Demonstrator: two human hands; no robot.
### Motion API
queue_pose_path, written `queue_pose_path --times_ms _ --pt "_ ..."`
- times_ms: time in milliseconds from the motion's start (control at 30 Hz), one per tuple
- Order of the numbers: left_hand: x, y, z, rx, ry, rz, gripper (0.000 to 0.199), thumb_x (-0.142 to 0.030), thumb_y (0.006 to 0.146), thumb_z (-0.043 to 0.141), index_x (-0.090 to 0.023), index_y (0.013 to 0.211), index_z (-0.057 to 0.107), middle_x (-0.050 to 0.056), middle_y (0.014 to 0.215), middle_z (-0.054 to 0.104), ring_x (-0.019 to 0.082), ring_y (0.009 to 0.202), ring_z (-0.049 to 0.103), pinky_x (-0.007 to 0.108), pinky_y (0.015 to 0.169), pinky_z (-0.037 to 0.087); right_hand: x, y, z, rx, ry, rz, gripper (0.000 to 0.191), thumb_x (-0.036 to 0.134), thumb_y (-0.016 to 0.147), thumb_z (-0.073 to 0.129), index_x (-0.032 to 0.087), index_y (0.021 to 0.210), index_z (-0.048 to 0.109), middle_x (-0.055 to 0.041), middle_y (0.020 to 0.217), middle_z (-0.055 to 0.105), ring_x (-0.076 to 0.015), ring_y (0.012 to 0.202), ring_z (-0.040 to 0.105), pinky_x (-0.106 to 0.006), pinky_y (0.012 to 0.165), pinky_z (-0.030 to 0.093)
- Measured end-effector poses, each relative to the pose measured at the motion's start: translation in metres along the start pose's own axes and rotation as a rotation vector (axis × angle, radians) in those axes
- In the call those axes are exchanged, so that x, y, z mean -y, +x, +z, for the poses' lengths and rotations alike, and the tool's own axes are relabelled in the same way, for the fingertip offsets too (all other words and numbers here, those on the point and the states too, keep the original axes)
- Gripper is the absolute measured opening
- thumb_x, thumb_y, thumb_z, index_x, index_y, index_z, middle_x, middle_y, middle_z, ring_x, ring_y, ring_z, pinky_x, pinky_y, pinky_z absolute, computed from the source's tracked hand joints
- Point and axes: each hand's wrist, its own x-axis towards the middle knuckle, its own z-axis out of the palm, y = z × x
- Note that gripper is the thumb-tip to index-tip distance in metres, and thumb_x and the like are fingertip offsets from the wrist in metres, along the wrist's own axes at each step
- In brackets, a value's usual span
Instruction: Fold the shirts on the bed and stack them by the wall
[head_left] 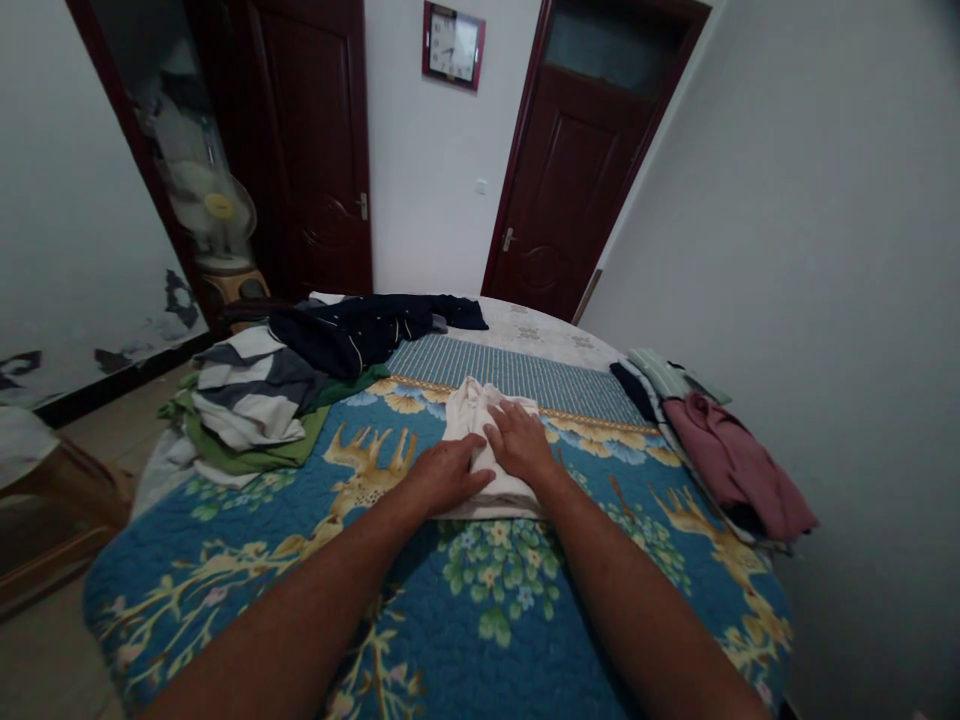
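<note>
A white garment (469, 405), folded into a compact bundle, lies in the middle of the patterned blue cover. Its kind cannot be made out in this folded form. My left hand (451, 474) rests on the garment's left side, fingers stretched toward the right. Flat on its upper right part lies my right hand (519, 438), with the fingers apart. Both palms face down and hide much of the cloth. Layered folds show along the edge nearest me.
A loose pile of clothes (255, 390) lies at the left, with a dark navy garment (352, 335) behind it. Folded clothes, a pink one (731, 455) on top, are stacked at the right edge. The blue quilted cover (247, 570) drapes over the rounded table. A stool (67, 500) stands left.
</note>
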Motion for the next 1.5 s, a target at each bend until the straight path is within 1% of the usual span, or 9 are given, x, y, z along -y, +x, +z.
queue_pose_path --times_ms 267,467,633,800,933,1100,1300,1433,1500 --pt "-0.013 -0.006 0.000 0.065 -0.212 0.052 0.040 -0.037 0.085 0.069 -0.024 0.121 0.078 0.002 0.078 0.075 0.024 0.072 0.067 0.031 0.069 0.045 -0.015 -0.002 0.004 -0.211 0.093 0.022 0.055 0.043 0.113 0.038 0.018 0.159 0.055 -0.0169 0.170 0.047 -0.0331 0.160 0.036 -0.057 0.130 0.026" --pt "-0.004 -0.003 0.002 0.058 -0.236 -0.027 0.045 -0.029 0.081 0.068 -0.024 0.126 0.074 -0.001 0.073 0.070 0.022 0.069 0.065 0.030 0.068 0.045 -0.015 -0.005 0.005 -0.127 0.055 0.044 0.051 0.044 0.114 0.038 0.022 0.153 0.062 -0.0155 0.168 0.050 -0.0339 0.158 0.039 -0.061 0.128 0.030" --pt "0.005 0.016 0.019 -0.146 -0.443 -0.179 0.073 -0.033 0.083 0.075 -0.015 0.151 0.058 0.007 0.096 0.079 0.023 0.082 0.072 0.032 0.077 0.053 -0.013 0.001 0.006 -0.166 0.116 0.028 0.050 0.037 0.113 0.035 0.018 0.145 0.068 -0.0154 0.160 0.058 -0.0303 0.154 0.046 -0.053 0.128 0.034" --pt "0.004 0.027 0.021 -0.239 -0.560 -0.093 0.067 -0.009 0.082 0.060 -0.016 0.149 0.063 0.012 0.136 0.075 0.022 0.104 0.074 0.033 0.096 0.058 -0.016 0.005 0.002 -0.242 0.211 0.043 0.051 0.033 0.113 0.033 0.017 0.145 0.069 -0.0151 0.152 0.066 -0.0274 0.146 0.054 -0.048 0.130 0.034" --pt "0.009 0.017 0.009 -0.315 -0.485 -0.068 0.067 -0.010 0.085 0.057 -0.017 0.152 0.062 0.012 0.145 0.071 0.025 0.116 0.073 0.040 0.112 0.054 -0.008 -0.001 0.003 -0.218 0.178 0.012 0.051 0.038 0.113 0.036 0.019 0.150 0.066 -0.0146 0.160 0.059 -0.0303 0.153 0.047 -0.053 0.129 0.033" --pt "0.021 0.009 0.006 -0.301 -0.254 -0.116 0.067 -0.006 0.081 0.058 -0.012 0.147 0.065 0.018 0.148 0.069 0.032 0.138 0.064 0.046 0.124 0.044 0.007 -0.010 0.001 -0.107 0.116 0.014 0.051 0.042 0.114 0.038 0.023 0.155 0.060 -0.0127 0.168 0.050 -0.0345 0.159 0.039 -0.061 0.128 0.030" --pt "0.023 0.007 -0.001 -0.279 -0.011 -0.193 0.056 -0.004 0.083 0.054 -0.012 0.136 0.070 0.021 0.139 0.071 0.034 0.132 0.067 0.046 0.119 0.048 0.015 -0.013 -0.003 -0.080 0.093 -0.012 0.052 0.045 0.113 0.040 0.025 0.157 0.057 -0.0129 0.171 0.046 -0.0366 0.161 0.035 -0.065 0.128 0.027" --pt "0.006 0.002 -0.004 -0.463 0.042 0.022 0.042 -0.013 0.094 0.052 -0.021 0.132 0.069 0.016 0.135 0.067 0.029 0.130 0.066 0.043 0.116 0.051 0.022 -0.014 0.000 -0.080 0.063 0.013 0.051 0.046 0.113 0.040 0.026 0.157 0.057 -0.0127 0.171 0.046 -0.0375 0.161 0.034 -0.069 0.128 0.023" --pt "-0.002 0.000 0.005 -0.444 0.036 0.170 0.044 -0.016 0.099 0.048 -0.022 0.139 0.064 0.014 0.140 0.066 0.027 0.135 0.063 0.041 0.119 0.050 0.024 -0.014 0.000 -0.062 0.058 0.025 0.052 0.045 0.113 0.038 0.026 0.158 0.056 -0.0126 0.172 0.044 -0.0373 0.162 0.032 -0.070 0.128 0.021"
